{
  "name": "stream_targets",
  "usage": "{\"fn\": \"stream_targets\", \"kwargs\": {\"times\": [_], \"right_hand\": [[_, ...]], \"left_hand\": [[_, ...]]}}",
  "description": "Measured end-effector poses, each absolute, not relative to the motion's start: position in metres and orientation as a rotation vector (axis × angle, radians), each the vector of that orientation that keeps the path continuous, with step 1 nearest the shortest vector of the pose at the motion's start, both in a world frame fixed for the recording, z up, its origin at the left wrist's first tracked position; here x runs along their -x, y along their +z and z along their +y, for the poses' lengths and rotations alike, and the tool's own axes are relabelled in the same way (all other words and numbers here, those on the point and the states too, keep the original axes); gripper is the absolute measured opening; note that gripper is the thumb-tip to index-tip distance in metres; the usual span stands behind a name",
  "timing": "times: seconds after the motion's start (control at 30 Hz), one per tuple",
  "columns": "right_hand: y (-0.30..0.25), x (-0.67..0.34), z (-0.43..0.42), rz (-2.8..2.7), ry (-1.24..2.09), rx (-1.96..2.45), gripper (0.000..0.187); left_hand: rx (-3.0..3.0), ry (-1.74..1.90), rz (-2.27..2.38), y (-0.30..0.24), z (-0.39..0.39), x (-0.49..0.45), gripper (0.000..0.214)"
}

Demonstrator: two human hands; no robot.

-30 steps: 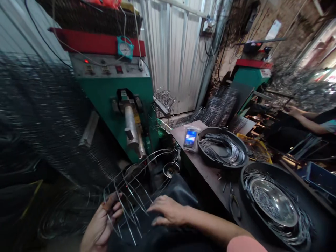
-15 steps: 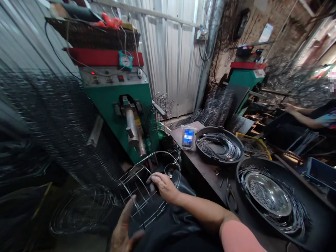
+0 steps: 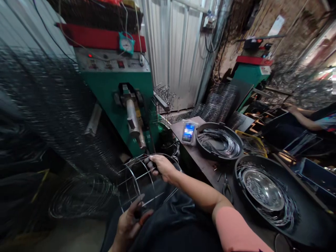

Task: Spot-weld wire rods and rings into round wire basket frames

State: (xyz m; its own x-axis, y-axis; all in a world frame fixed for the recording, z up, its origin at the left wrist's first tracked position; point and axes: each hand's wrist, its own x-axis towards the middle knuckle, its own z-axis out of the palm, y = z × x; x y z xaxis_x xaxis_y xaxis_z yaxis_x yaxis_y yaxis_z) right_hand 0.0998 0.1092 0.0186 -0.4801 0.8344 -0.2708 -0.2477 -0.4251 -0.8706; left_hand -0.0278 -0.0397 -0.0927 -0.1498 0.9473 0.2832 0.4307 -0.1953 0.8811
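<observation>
A round wire frame (image 3: 136,182) of bent steel rods sits in front of me, above my dark apron (image 3: 173,217). My right hand (image 3: 161,167) grips its upper rim. My left hand (image 3: 130,222) is below, with spread fingers beside the lower rods, and I cannot see it gripping them. To the right, a pair of pliers (image 3: 228,187) lies on the dark workbench (image 3: 207,164). Past them are a black tub of curved wires (image 3: 219,141) and a larger black tub (image 3: 262,210) holding a steel bowl and wire.
A green machine with a red top (image 3: 115,80) stands ahead, beside a large stack of wire rings (image 3: 52,115) at left. A wrapped phone (image 3: 188,133) lies on the bench. A co-worker's arm (image 3: 304,117) works at the right, near a blue crate (image 3: 315,175).
The wire frame has moved up and turned, and my right hand has risen with it. My left hand has come closer to the frame's lower rods.
</observation>
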Motion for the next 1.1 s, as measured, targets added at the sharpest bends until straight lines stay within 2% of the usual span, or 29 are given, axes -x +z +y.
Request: {"fn": "stream_targets", "kwargs": {"times": [0.13, 0.2, 0.27, 0.33, 0.47, 0.63, 0.9, 1.1], "right_hand": [[0.016, -0.111, 0.136, -1.297, 2.018, 1.04, 0.033], [0.015, -0.135, 0.154, -1.576, 1.726, 1.089, 0.031], [0.008, -0.169, 0.17, -1.742, 1.258, 1.136, 0.019], [-0.005, -0.206, 0.18, -1.826, 1.063, 1.172, 0.018], [-0.047, -0.265, 0.183, -1.821, 1.168, 1.327, 0.025], [-0.082, -0.289, 0.172, -1.715, 1.198, 1.44, 0.019], [-0.088, -0.266, 0.168, -1.847, 1.369, 1.24, 0.018], [-0.078, -0.272, 0.171, -1.923, 1.457, 1.133, 0.03]], "left_hand": [[-1.304, 1.359, 1.574, -0.082, -0.033, 0.027, 0.047], [-1.099, 1.443, 1.547, -0.075, -0.03, 0.03, 0.049], [-0.892, 1.518, 1.466, -0.068, -0.025, 0.034, 0.049], [-0.751, 1.554, 1.357, -0.065, -0.021, 0.037, 0.048], [-0.619, 1.57, 1.278, -0.063, -0.011, 0.039, 0.047], [-0.48, 1.569, 1.371, -0.064, -0.004, 0.04, 0.049], [-0.401, 1.553, 1.402, -0.07, -0.003, 0.045, 0.045], [-0.436, 1.556, 1.338, -0.085, -0.014, 0.048, 0.058]]}}
